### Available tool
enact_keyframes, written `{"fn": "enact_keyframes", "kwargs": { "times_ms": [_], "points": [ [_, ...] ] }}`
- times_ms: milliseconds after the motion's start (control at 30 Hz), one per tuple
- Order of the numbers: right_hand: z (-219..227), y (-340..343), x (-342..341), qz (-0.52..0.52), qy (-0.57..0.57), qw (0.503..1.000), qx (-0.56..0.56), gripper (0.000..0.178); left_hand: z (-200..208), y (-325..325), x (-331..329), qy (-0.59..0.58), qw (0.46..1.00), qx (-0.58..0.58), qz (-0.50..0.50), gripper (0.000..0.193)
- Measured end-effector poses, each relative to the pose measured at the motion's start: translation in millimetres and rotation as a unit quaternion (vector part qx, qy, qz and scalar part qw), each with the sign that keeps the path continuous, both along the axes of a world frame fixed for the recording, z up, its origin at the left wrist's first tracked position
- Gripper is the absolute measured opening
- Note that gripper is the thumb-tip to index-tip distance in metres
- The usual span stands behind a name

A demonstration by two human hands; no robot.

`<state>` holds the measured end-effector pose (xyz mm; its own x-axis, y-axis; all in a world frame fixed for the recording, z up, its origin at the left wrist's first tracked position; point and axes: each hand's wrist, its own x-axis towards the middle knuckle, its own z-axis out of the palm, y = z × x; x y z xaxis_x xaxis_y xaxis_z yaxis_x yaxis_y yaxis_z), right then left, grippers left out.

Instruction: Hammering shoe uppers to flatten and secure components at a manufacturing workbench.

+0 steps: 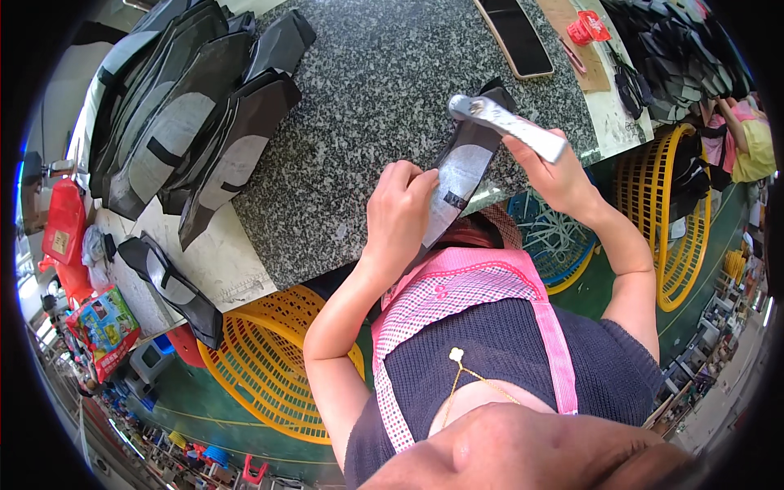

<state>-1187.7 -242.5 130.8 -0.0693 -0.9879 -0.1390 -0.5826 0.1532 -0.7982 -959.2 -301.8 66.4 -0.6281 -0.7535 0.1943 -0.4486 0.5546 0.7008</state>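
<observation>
Piece in hand: the dark shoe-upper piece (pixel 461 175) with a grey lining sits just right of frame centre, lying over the near edge of the granite slab (pixel 359 122)
Left hand: your left hand (pixel 398 214) pinches the lower part of that piece, thumb and fingers closed on its edge
Right hand: your right hand (pixel 549 171) is wrapped around the handle of a metal hammer (pixel 506 122), whose head rests over the top end of the piece
Done so far: judging by the stack of like pieces (pixel 192 114) laid out in the upper left of the frame, a good many look already handled, though you cannot tell worked from unworked
Left to do: the piece under the hammer looks mid-work; another pile of dark pieces (pixel 682 49) waits in the upper right corner
Nearby: a flat dark phone-like slab (pixel 516 37) at upper centre, a red tape holder (pixel 588 28) beside it, yellow plastic baskets (pixel 261 367) below the table at lower left
</observation>
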Motion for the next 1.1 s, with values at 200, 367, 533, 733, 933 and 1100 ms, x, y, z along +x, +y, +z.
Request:
{"fn": "enact_keyframes", "kwargs": {
  "times_ms": [200,367,533,733,933,1100],
  "points": [
    [-6.5,-3.2,-4.8,0.084,0.026,0.992,0.086,0.018,-4.4,0.5,-0.2,-0.032,0.995,-0.078,-0.051,0.024],
    [-13.5,7.6,12.9,0.066,0.003,0.998,0.005,0.017,-5.7,1.7,1.2,-0.020,0.996,-0.085,-0.027,0.017],
    [-20.3,-2.9,7.3,0.123,0.021,0.990,0.062,0.022,12.4,-10.7,19.6,-0.067,0.991,0.120,0.001,0.011],
    [-3.7,5.0,23.5,0.047,-0.043,0.998,0.021,0.021,0.4,11.2,16.9,-0.054,0.989,-0.135,-0.011,0.008],
    [-28.6,6.0,17.7,0.138,-0.015,0.989,0.059,0.022,8.7,2.6,33.6,-0.057,0.993,0.107,0.006,0.010],
    [-15.5,10.0,23.4,0.114,-0.009,0.993,0.011,0.026,1.2,22.8,32.1,-0.026,0.996,-0.084,-0.010,0.012]
  ]
}}
